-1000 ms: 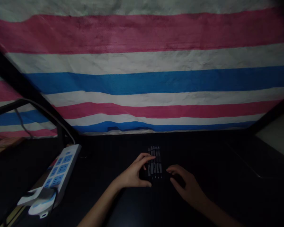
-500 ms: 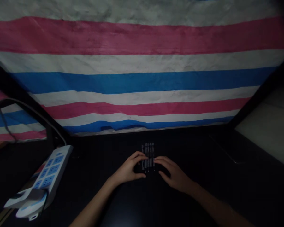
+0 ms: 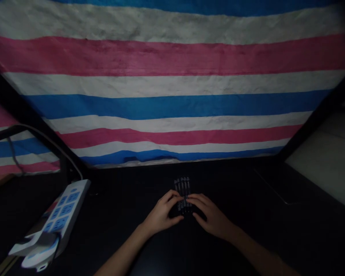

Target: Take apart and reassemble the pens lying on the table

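Observation:
A small row of several dark pens (image 3: 183, 188) lies side by side on the black table (image 3: 247, 230), pointing away from me. My left hand (image 3: 161, 213) curls against the left side of the row, fingertips on the pens. From the other side my right hand (image 3: 209, 215) does the same, fingers bent over the near ends. Both hands press the bundle between them; the pens' near halves are hidden under the fingers.
A white and blue power strip (image 3: 57, 220) with a plug lies at the left, its cable running up a black frame bar (image 3: 23, 115). A pink, white and blue striped tarp (image 3: 172, 96) hangs behind the table. A pale surface (image 3: 327, 161) shows at right.
My right hand moved left from beside the pens onto them, meeting my left hand. The pens now look bunched closer together.

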### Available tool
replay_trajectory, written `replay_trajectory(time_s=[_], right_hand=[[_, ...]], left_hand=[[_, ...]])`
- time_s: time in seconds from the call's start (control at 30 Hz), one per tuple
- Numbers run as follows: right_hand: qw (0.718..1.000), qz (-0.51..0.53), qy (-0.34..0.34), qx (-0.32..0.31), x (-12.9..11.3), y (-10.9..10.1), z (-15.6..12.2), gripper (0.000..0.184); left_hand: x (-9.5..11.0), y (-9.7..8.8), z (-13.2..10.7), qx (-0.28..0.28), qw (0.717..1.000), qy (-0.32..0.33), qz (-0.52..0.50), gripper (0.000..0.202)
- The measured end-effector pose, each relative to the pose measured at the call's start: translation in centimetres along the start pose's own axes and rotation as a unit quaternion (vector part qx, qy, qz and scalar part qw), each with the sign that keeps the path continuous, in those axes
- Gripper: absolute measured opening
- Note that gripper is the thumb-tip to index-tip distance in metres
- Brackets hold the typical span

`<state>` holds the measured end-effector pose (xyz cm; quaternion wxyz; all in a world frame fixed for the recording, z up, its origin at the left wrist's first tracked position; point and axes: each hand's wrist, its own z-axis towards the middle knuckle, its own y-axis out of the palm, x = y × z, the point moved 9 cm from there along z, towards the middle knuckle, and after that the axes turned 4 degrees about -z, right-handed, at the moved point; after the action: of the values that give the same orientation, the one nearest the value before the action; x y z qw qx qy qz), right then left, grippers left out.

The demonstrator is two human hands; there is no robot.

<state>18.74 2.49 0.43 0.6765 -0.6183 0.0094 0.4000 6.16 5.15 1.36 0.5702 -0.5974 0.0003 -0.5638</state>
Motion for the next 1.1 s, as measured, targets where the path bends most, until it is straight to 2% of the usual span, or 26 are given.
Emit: replay_trajectory(time_s=[0.13,0.4,0.6,0.77,1.0,1.1], right_hand=[[1.0,-0.012,0.014,-0.004,0.3,-0.2,0.0,0.045],[0.999,-0.03,0.019,-0.018,0.3,0.1,0.0,0.047],[0.999,-0.044,-0.003,-0.004,0.0,0.1,0.0,0.048],[0.999,-0.047,-0.006,-0.001,-0.1,-0.1,0.0,0.049],[1.0,0.003,-0.008,-0.002,-0.3,-1.2,0.0,0.053],[0.998,0.054,-0.011,-0.004,-0.3,-1.6,-0.1,0.048]], left_hand=[[0.1,-0.1,0.1,-0.002,1.0,-0.007,0.015,0.049],[-0.1,-0.7,0.1,-0.01,0.999,0.005,0.037,0.059],[-0.4,-0.4,0.2,-0.005,0.999,0.006,0.033,0.046],[-0.3,0.0,0.3,-0.004,0.999,0.017,0.029,0.046],[0.9,0.7,0.4,-0.026,0.999,0.019,0.026,0.043],[1.6,1.3,0.3,-0.043,0.998,0.023,0.025,0.042]])
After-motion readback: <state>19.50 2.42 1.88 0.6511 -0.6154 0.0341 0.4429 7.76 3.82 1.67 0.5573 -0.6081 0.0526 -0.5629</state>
